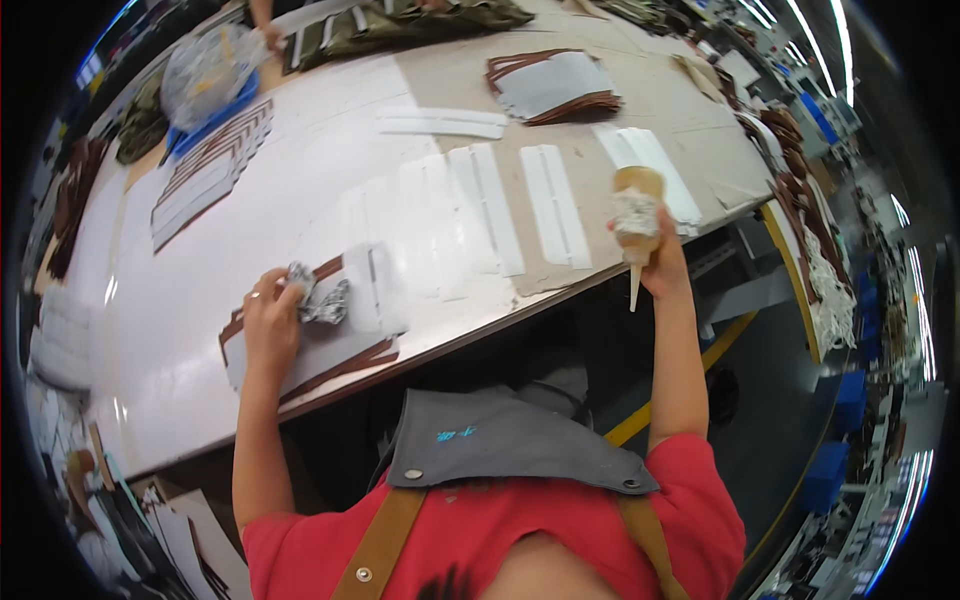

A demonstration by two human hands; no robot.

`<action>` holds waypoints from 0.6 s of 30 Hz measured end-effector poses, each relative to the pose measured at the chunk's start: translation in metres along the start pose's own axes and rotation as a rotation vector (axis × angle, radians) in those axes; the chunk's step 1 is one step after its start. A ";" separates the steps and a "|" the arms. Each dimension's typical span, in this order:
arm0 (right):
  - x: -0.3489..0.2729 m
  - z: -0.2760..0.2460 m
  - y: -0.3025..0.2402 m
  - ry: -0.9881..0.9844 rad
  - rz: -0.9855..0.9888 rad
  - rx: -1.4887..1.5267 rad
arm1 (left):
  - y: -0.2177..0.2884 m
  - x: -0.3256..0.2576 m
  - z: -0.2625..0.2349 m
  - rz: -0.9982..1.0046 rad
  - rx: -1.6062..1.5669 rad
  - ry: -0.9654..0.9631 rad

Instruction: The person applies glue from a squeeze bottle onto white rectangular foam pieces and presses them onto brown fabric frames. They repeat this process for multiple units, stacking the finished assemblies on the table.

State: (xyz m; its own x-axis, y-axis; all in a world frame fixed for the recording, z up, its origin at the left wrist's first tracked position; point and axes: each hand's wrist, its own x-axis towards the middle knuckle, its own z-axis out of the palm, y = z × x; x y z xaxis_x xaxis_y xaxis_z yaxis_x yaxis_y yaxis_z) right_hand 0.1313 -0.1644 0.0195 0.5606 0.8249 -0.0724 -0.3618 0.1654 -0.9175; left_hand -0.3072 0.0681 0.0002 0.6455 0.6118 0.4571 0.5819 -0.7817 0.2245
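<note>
My left hand (272, 318) is closed on a crumpled silver, foil-like wad (324, 302). It rests over a stack of grey pieces with brown edges (330, 358) near the table's front edge. A white strip with a dark slit (374, 285) lies on the right part of that stack. Past the table's front edge, my right hand (668, 262) grips a yellowish squeeze bottle (638, 178) with a pale crust on its side. The bottle's thin white nozzle (635, 288) points down, apart from the table.
Several white slit strips (556, 205) lie in a row across the table (330, 130). Brown-edged pieces are fanned out at the left (212, 175) and stacked at the back (556, 85). A plastic bag (205, 80) sits in a blue tray. Another person's hand (272, 38) touches green fabric (400, 28).
</note>
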 end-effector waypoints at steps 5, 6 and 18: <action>-0.012 0.077 0.029 -0.286 -0.115 0.338 | 0.000 -0.006 0.001 -0.174 -0.216 0.074; -0.007 0.087 0.040 -0.292 -0.091 0.348 | -0.002 -0.008 0.002 -0.234 -0.240 0.069; 0.001 0.197 0.092 -0.397 -0.060 0.178 | 0.023 -0.018 0.005 -0.413 -0.404 0.040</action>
State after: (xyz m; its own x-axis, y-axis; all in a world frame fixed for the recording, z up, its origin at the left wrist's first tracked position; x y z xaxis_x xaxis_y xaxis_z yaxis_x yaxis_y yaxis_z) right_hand -0.0485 -0.0420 0.0121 0.2675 0.9490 0.1670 -0.4791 0.2814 -0.8314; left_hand -0.3030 0.0393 -0.0071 0.3810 0.8772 0.2920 0.5419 -0.4678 0.6982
